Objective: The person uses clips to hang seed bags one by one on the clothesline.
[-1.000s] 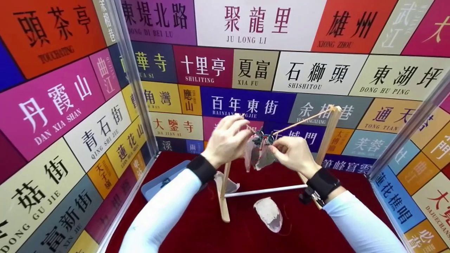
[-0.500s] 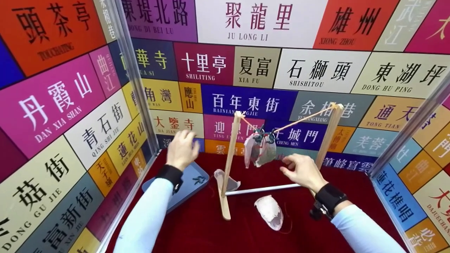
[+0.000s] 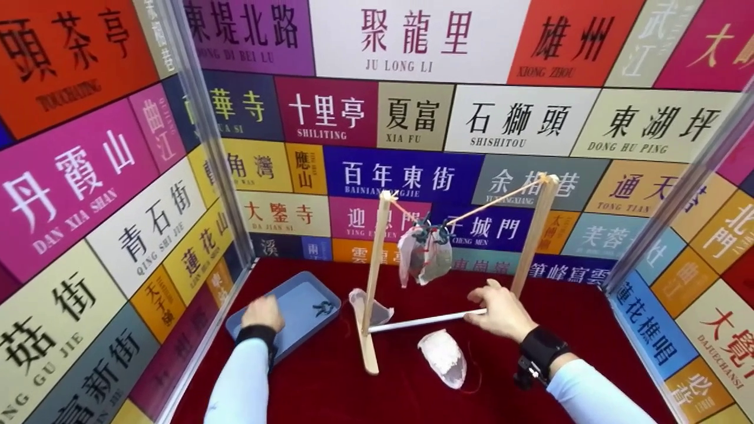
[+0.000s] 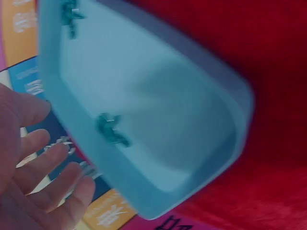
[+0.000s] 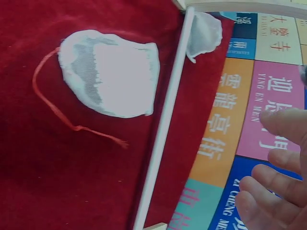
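My left hand (image 3: pixel 262 313) hovers over the near left part of a blue tray (image 3: pixel 294 294), its fingers loosely bent and holding nothing. Two small green clips (image 4: pixel 111 129) lie apart in the tray in the left wrist view. My right hand (image 3: pixel 500 309) is relaxed at the right end of a white rod (image 3: pixel 427 320), overlapping it in the head view; the right wrist view shows its fingers bare. Between two wooden posts (image 3: pixel 377 265), pale mesh pouches (image 3: pixel 436 265) with red strings hang from a sagging cord (image 3: pixel 495 202), with green clips (image 3: pixel 433 234) at their tops.
A white mesh pouch (image 3: pixel 443 356) with a red string lies on the red cloth (image 3: pixel 400 388) before the rod. Another pouch (image 3: pixel 383 312) lies behind the left post. Printed panels (image 3: pixel 518 118) close off the back and sides.
My left hand has left the hanging pouches and moved left and down over the tray. My right hand has dropped away from the cord to beside the rod. The pouches stay hanging.
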